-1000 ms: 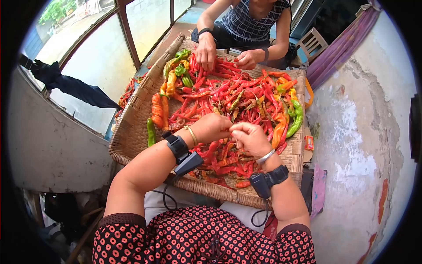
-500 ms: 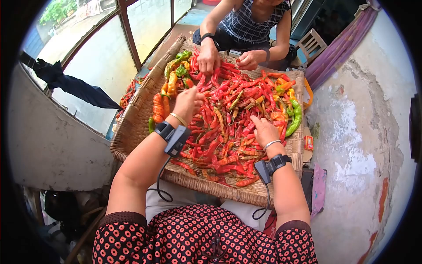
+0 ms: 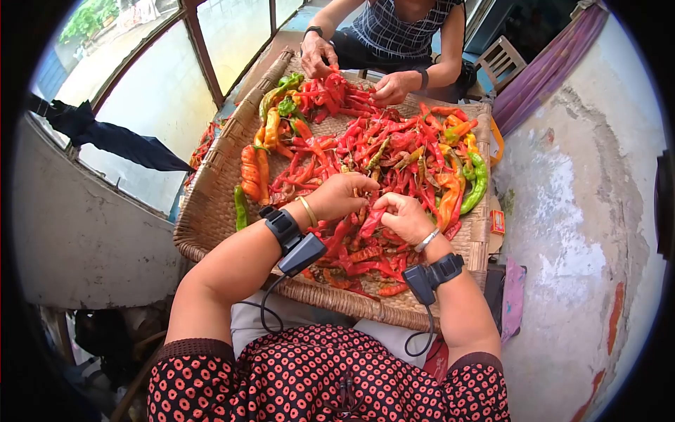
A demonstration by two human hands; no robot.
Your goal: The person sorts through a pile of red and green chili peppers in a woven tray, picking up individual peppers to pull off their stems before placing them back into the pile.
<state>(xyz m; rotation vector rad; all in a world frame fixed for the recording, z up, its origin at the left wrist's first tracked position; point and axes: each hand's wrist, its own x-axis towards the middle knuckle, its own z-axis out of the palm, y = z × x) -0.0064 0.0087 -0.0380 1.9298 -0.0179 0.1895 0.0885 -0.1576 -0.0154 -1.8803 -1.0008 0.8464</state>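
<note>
A heap of red chili peppers (image 3: 401, 144) fills the woven basket tray (image 3: 223, 156) before me. My right hand (image 3: 410, 221) pinches a red chili pepper (image 3: 371, 222) between thumb and fingers, just above the heap. Close beside it, my left hand (image 3: 339, 197) has its fingers drawn together near the pepper's upper end; whatever lies in them is too small to make out. Larger orange peppers (image 3: 251, 172) and a green pepper (image 3: 241, 207) lie along the tray's left side. More green peppers (image 3: 477, 184) line the right side.
Across the tray a co-worker (image 3: 401, 32) has both hands at the far red peppers. A dark folded umbrella (image 3: 119, 141) hangs by the window at left. A small red box (image 3: 498, 221) and the worn wall (image 3: 562, 232) are to the right.
My hands have come together nearer to me, and a red chili pepper is now in my right hand. The co-worker's hands have moved back, with red peppers gathered at the tray's far end.
</note>
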